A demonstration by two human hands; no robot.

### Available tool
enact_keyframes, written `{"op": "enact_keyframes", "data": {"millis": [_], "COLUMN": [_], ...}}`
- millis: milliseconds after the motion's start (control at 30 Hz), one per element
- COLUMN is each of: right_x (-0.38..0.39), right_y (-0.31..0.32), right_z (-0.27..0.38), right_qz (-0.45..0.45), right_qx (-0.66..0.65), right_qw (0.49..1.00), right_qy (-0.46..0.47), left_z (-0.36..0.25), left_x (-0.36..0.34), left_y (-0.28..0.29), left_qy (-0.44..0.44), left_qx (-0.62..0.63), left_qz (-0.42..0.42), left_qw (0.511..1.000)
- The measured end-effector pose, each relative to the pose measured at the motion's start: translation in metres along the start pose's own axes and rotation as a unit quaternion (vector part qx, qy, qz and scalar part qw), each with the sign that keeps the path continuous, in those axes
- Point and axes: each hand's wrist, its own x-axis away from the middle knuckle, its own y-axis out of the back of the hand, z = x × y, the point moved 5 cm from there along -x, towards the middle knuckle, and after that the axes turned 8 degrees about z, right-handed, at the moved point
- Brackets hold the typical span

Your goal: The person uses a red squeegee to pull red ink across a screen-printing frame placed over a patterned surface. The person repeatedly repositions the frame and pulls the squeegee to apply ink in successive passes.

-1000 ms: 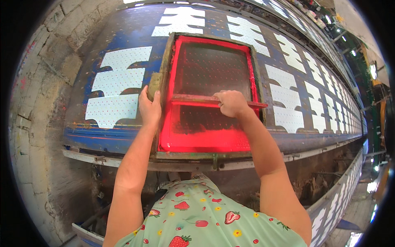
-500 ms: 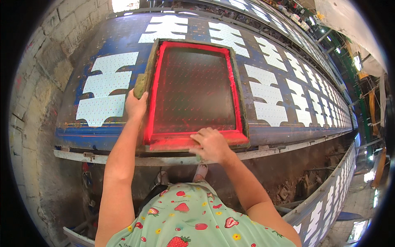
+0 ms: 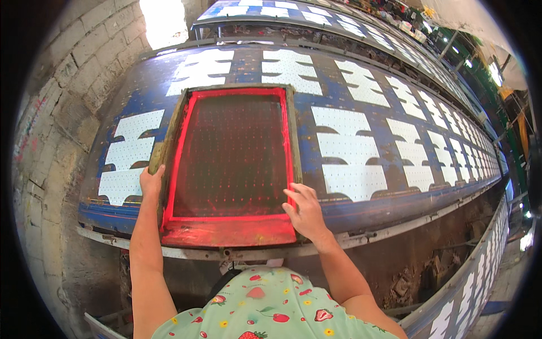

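Observation:
A screen-printing frame (image 3: 228, 150) with a dark mesh and red ink round its border lies on the blue printing table (image 3: 350, 214). My left hand (image 3: 152, 179) grips the yellowish block (image 3: 157, 155) on the frame's left side. At the lower right side of the frame, my right hand (image 3: 302, 209) has its fingers apart and bent, their tips at the red edge; nothing shows in it. White dotted cut pieces (image 3: 347, 158) lie in rows on either side of the frame and behind it.
Cracked block wall (image 3: 68, 85) stands at the left. Another long table (image 3: 248, 14) with white pieces runs behind, and one more (image 3: 457, 294) at the lower right. A metal rail (image 3: 367, 240) edges the table by my body. Bright tube lights and clutter are at upper right.
The screen and my left hand have shifted left and lower in view; more table shows beyond. My right hand left the red squeegee bar and moved from the bottom to the frame's right side.

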Motion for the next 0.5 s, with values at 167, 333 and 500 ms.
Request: {"op": "enact_keyframes", "data": {"millis": [167, 333, 500], "right_x": [-0.019, -0.023, -0.019], "right_y": [-0.011, -0.039, -0.051], "right_z": [-0.068, -0.097, -0.106], "right_qz": [-0.035, -0.102, -0.164], "right_qx": [-0.077, -0.216, -0.434], "right_qw": [0.993, 0.965, 0.875], "right_qy": [-0.086, -0.105, -0.134], "left_z": [-0.004, -0.003, 0.004], "left_x": [0.001, 0.0, -0.001], "left_y": [0.0, -0.001, -0.003], "left_qy": [0.014, 0.03, 0.031], "left_qx": [0.014, 0.052, 0.084], "left_qz": [-0.008, 0.02, 0.028], "left_qw": [1.0, 0.998, 0.996]}}
